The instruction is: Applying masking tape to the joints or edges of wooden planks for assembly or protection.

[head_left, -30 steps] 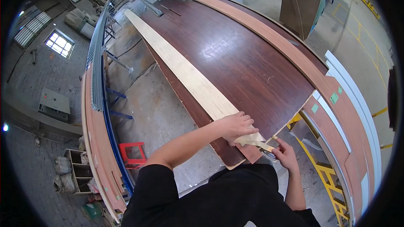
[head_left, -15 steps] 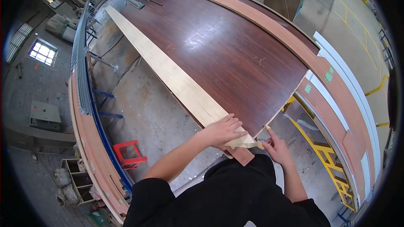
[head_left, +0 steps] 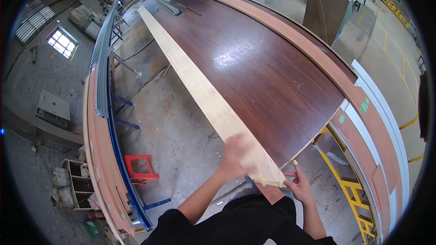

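A long pale wooden board runs along the left edge of a dark brown wood-grain panel, its near end just in front of me. Over that near part is my left hand, smeared by motion, so its fingers are unclear. My right hand grips the board's near right corner, thumb and lower fingers at the end. The index finger points up beside the panel's corner, with a yellowish covering on its tip. A see-through yellowish strip lies across the board's end. Below it a reddish-brown wood piece sticks out toward me.
A long reddish strip lies along the panel's far right edge. Reddish and white strips rest on a yellow frame at right. At left are a rack with a blue rail, grey profiles and a red stool.
My left hand, which lay flat on the board's near end, has lifted or slid up and left and blurs. The right hand stays at the corner. The whole view has shifted slightly.
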Motion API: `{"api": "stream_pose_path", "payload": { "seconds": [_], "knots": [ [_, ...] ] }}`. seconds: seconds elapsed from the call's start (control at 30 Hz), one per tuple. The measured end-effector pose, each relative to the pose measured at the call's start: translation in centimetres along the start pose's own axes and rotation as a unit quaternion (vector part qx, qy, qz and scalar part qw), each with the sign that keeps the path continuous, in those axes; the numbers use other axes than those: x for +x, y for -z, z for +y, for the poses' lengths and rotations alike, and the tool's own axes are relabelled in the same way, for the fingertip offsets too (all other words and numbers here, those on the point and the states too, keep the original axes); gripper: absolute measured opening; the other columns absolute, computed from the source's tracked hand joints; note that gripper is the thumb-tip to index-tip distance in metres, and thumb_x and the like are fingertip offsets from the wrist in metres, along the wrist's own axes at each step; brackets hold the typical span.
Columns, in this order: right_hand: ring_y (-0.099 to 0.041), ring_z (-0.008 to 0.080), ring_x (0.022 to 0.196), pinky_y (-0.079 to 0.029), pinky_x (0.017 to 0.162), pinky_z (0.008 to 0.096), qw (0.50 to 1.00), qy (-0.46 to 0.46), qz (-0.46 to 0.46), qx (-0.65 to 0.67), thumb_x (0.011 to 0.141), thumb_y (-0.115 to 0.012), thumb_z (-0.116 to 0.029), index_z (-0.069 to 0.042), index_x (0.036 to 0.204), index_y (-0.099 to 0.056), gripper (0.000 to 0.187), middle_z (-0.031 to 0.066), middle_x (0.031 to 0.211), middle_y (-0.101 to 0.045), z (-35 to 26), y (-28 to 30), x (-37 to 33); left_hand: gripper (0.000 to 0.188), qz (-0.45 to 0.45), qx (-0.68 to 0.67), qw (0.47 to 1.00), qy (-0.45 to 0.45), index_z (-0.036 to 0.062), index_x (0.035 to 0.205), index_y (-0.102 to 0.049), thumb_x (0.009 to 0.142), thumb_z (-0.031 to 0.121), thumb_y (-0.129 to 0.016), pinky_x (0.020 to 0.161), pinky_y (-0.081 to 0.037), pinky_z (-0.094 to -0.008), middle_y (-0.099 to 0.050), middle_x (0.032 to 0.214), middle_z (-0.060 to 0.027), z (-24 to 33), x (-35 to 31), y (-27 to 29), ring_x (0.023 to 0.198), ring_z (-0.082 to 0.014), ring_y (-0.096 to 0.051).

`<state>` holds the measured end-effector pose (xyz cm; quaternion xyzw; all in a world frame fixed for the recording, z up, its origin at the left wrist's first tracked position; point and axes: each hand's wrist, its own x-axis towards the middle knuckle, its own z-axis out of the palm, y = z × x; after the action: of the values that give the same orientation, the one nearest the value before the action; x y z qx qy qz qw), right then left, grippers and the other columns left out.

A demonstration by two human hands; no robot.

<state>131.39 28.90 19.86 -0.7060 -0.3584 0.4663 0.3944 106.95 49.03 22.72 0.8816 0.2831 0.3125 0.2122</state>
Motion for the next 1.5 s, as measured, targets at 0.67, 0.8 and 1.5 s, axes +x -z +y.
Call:
{"api": "stream_pose_path", "payload": {
  "seconds": [0.67, 0.8, 1.5],
  "knots": [
    [-0.072, 0.0196, 0.097, -0.055, 0.086, 0.0311, 0.992, 0.110, -0.047, 0.040, 0.089, -0.071, -0.012, 0.001, 0.140, -0.049, 0.057, 0.0149, 0.110, -0.073, 2.3, -0.1, 0.2, 0.041, 0.209, -0.414, 0.704, 0.538, -0.0027, 0.111, -0.056, 0.085, 0.020, -0.078, 0.071, -0.058, -0.0372, -0.068, 0.099, -0.0132, -7.8, 0.7, -1.5, 0.081, -0.0214, -0.070],
    [-0.067, 0.0129, 0.098, -0.054, 0.086, 0.0283, 0.990, 0.104, -0.090, 0.023, 0.091, -0.067, -0.006, 0.005, 0.143, -0.044, 0.059, 0.0149, 0.112, -0.072, 3.6, -0.5, 0.3, 0.040, 0.261, -0.412, 0.727, 0.483, -0.0044, 0.114, -0.056, 0.083, 0.011, -0.075, 0.074, -0.057, -0.0371, -0.068, 0.105, -0.0150, -6.3, 1.4, -1.2, 0.087, -0.0244, -0.069],
    [-0.050, 0.0099, 0.053, -0.042, 0.047, 0.0239, 0.824, -0.143, -0.030, 0.547, 0.103, -0.047, -0.012, -0.012, 0.152, -0.032, 0.052, 0.0074, 0.094, -0.066, 4.4, -4.7, -3.5, 0.039, 0.227, 0.066, 0.857, 0.458, 0.0007, 0.107, -0.053, 0.074, 0.015, -0.070, 0.092, -0.048, -0.0438, -0.059, 0.108, -0.0212, -0.7, 12.8, -3.0, 0.098, -0.0381, -0.063]
  ]
}}
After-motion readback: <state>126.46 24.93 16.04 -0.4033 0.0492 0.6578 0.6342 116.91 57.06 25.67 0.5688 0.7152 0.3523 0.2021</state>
